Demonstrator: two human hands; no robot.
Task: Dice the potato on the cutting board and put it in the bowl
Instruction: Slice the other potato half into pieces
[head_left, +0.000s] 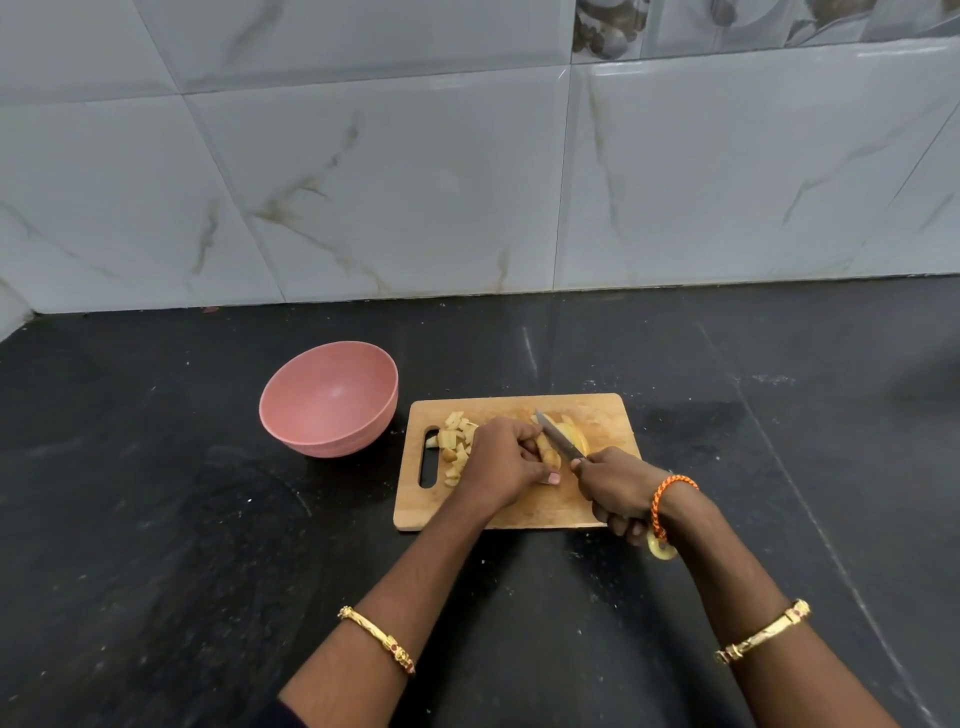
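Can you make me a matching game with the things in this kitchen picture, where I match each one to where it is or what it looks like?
Things:
1. round pink bowl
2. steel-bladed knife
3. pile of pale diced potato pieces
4. orange braided thread

Descriptions:
A. lying at the handle-slot end of the rectangular wooden cutting board
B. tied around the right wrist
C. empty, on the black counter left of the board
D. gripped in the right hand, blade on the potato

Pairs: 1-C, 2-D, 3-A, 4-B
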